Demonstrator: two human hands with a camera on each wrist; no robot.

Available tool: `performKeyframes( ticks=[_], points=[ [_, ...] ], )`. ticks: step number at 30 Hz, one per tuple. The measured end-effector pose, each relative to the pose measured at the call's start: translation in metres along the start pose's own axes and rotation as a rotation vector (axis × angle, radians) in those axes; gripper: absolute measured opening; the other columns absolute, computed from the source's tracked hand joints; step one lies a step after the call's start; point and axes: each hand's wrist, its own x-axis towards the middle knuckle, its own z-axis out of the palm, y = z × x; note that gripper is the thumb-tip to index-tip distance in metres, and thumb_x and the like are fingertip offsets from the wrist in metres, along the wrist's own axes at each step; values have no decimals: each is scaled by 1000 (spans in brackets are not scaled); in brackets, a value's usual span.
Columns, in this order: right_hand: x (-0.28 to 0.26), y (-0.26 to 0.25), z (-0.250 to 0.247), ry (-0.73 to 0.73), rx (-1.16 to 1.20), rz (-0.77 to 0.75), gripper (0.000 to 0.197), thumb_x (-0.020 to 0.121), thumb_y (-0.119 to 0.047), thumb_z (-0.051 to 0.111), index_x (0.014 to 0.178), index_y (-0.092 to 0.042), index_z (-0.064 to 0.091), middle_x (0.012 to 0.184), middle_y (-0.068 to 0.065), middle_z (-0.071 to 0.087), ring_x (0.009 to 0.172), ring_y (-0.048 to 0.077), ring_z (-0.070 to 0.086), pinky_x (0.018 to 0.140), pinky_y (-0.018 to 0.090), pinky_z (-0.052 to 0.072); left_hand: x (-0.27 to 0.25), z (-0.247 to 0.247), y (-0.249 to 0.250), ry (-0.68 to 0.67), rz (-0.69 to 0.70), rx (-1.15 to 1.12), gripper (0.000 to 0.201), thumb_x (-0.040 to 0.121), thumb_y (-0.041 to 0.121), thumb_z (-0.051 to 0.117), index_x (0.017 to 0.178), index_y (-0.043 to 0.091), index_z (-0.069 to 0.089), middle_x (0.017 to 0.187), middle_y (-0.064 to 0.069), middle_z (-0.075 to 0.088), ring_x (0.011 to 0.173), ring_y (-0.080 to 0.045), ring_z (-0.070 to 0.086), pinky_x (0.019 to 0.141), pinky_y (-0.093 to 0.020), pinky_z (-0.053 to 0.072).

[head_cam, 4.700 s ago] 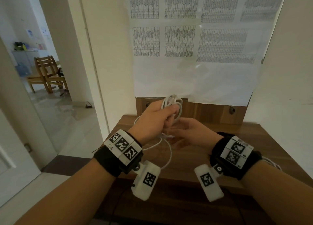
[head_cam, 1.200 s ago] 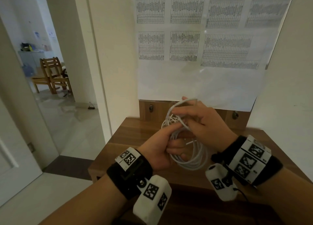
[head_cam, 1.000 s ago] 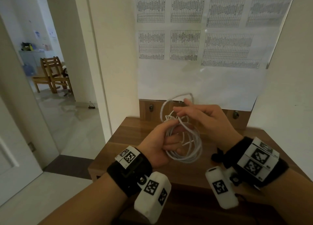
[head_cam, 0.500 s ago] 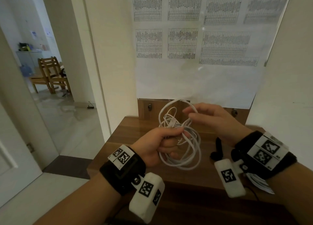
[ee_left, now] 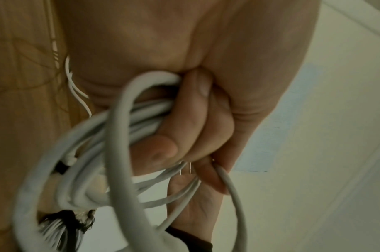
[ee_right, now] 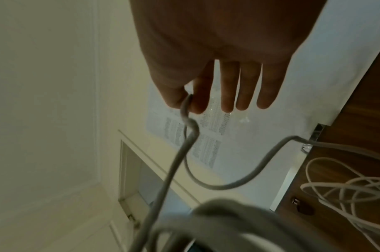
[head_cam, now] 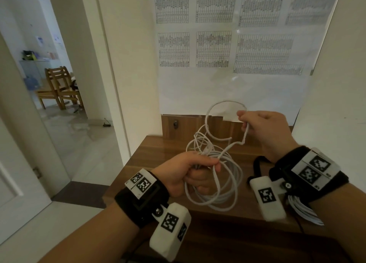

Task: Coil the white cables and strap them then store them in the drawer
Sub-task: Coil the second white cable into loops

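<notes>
My left hand (head_cam: pixel 190 171) grips a bundle of white cable loops (head_cam: pixel 227 183) above the wooden desk (head_cam: pixel 154 155); in the left wrist view the fingers (ee_left: pixel 184 136) curl round the cable coil (ee_left: pixel 94 153). Up and to the right, my right hand (head_cam: pixel 263 128) pinches a loose stretch of the same white cable (head_cam: pixel 245 132) between thumb and forefinger. In the right wrist view the pinched cable (ee_right: pixel 185 109) hangs from that pinch while the other fingers (ee_right: pixel 245 88) stay straight. A black strap (head_cam: pixel 257 167) lies on the desk by my right wrist.
A second white coil (head_cam: pixel 303 209) lies on the desk under my right forearm. A paper sheet with tables (head_cam: pixel 227 45) hangs on the wall over the wooden back panel (head_cam: pixel 178 128). An open doorway at left shows a wooden chair (head_cam: pixel 59 86).
My right hand has pulled a length of cable out of the bundle, up and to the right. My left hand keeps its grip on the loops, a little lower.
</notes>
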Motion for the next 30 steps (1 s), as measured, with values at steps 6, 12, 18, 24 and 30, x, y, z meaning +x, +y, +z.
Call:
performKeyframes(
  ticks=[6, 12, 18, 24, 30],
  points=[
    [16, 5, -20, 197, -232, -124, 14, 81, -12, 67, 75, -2, 60, 72, 16, 62, 61, 23, 55, 61, 31, 48, 2, 2, 1, 175, 21, 319, 24, 100, 19, 52, 84, 10, 68, 47, 5, 35, 40, -10, 27, 49, -25, 30],
    [32, 9, -42, 202, -36, 108, 14, 95, -19, 65, 107, -13, 60, 68, 6, 65, 38, 12, 40, 35, 19, 30, 8, -3, -8, 536, 42, 773, 23, 96, 28, 61, 83, 13, 74, 53, 8, 50, 45, -8, 44, 50, -24, 40],
    [31, 3, -46, -47, 101, 348, 31, 100, -33, 56, 74, -17, 51, 52, -2, 39, 33, 8, 26, 32, 17, 22, 7, -30, -10, 877, 128, 546, 18, 94, 20, 63, 84, 9, 73, 49, 3, 42, 39, -10, 35, 45, -25, 36],
    [30, 11, -42, 12, 174, 327, 22, 99, -27, 61, 82, -14, 57, 77, 8, 62, 70, 22, 64, 67, 34, 56, -7, -37, -2, 686, 286, -207, 29, 98, 24, 49, 96, 3, 69, 45, 8, 26, 36, -6, 23, 42, -21, 33],
    [22, 18, -22, -17, 164, 180, 34, 91, -26, 72, 107, 2, 63, 99, 14, 68, 95, 27, 70, 89, 37, 59, -16, -18, 5, 159, 215, -293, 20, 94, 24, 58, 82, 10, 66, 43, 10, 26, 38, -8, 17, 43, -20, 37]
  ],
)
